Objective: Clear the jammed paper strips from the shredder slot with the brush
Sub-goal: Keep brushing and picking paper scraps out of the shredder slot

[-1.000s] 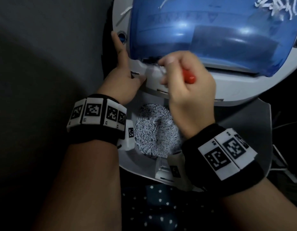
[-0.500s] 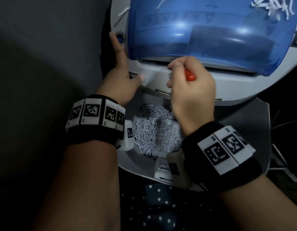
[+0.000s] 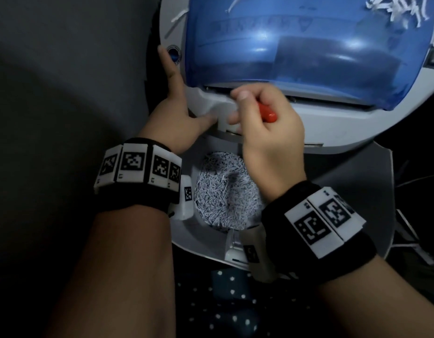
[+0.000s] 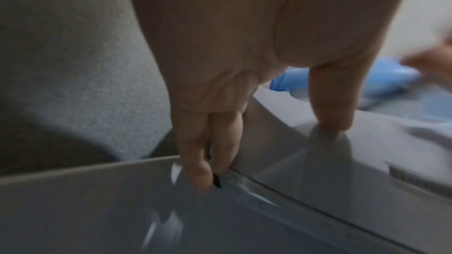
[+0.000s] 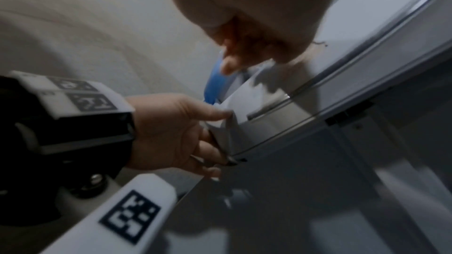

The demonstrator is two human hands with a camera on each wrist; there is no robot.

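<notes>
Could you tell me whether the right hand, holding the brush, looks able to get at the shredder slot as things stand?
Probably yes. The right hand grips the red-handled brush just below the slot, and nothing lies between them. The left hand steadies the shredder off to the side, out of the way.

Glossy translucent blue plastic cover (image 3: 308,45), smooth grey plastic shredder (image 3: 332,125), paper shreds (image 3: 223,191)

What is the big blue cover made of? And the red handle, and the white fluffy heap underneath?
The blue cover looks like see-through glossy plastic: lights glint on it and dark shapes show through. The red handle, held in the right hand, seems smooth plastic with a slight shine, though painted wood is possible. The white heap is shredded paper, thin matte strips with dark print specks.
</notes>
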